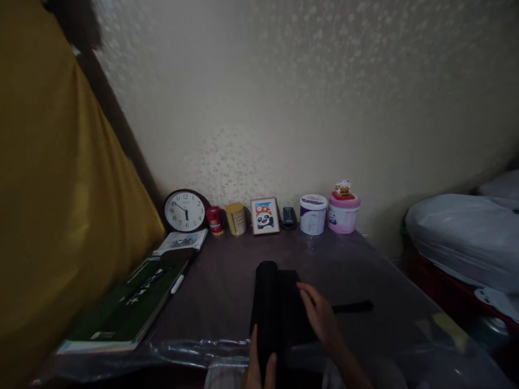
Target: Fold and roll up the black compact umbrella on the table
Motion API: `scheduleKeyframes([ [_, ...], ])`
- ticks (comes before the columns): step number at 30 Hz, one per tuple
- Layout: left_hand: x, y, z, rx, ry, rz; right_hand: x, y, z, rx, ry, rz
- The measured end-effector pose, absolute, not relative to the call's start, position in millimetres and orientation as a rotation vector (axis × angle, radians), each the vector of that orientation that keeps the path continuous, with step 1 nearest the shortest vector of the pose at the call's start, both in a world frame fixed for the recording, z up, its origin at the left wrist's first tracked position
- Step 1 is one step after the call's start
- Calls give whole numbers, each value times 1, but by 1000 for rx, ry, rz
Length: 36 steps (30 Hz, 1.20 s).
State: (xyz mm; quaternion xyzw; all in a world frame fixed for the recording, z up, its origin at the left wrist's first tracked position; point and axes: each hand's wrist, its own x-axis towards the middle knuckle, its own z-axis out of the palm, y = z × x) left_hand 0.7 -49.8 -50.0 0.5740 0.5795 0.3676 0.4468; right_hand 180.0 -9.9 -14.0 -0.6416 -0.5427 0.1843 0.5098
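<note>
**Black cloth half rolled at the near edge of the table**

The black roll (266, 302) lies lengthwise at the near middle of the table (227, 281), with its flat, unrolled part (290, 316) spread just to the right. A thin black strap (353, 307) runs off further right. The left hand (259, 370) clasps the roll's near end, thumb and fingers closed on either side of it. The right hand (321, 317) rests flat on the unrolled part, fingers straight and close together.

To the left lie a green book (125, 313) and a white pen (177, 284). Along the far wall stand a clock (185, 212), a red tin (214, 220), a gold can (235, 218), a framed panda picture (265, 215), a white tub (313, 214) and a pink tub (343, 213). A bed (466, 237) is at the right.
</note>
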Motion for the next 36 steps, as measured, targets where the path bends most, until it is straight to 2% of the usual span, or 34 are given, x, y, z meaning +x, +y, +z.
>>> scheduleKeyframes([
  [3, 2, -50, -50, 1427, 1478, 876, 210, -2, -31, -1651, -1189, 377],
  [7, 3, -49, -54, 1459, 1545, 845, 216, -1, -42, -1630, -1104, 524],
  [14, 4, -49, -52, 1459, 1529, 847, 195, -16, -34, -1567, -1115, 767],
  [23, 4, -49, -54, 1460, 1494, 849, 155, 2, -9, -1452, -1097, 835],
  [36, 3, -48, -56, 1452, 1443, 898, 94, 13, 9, -1712, -1696, 604],
])
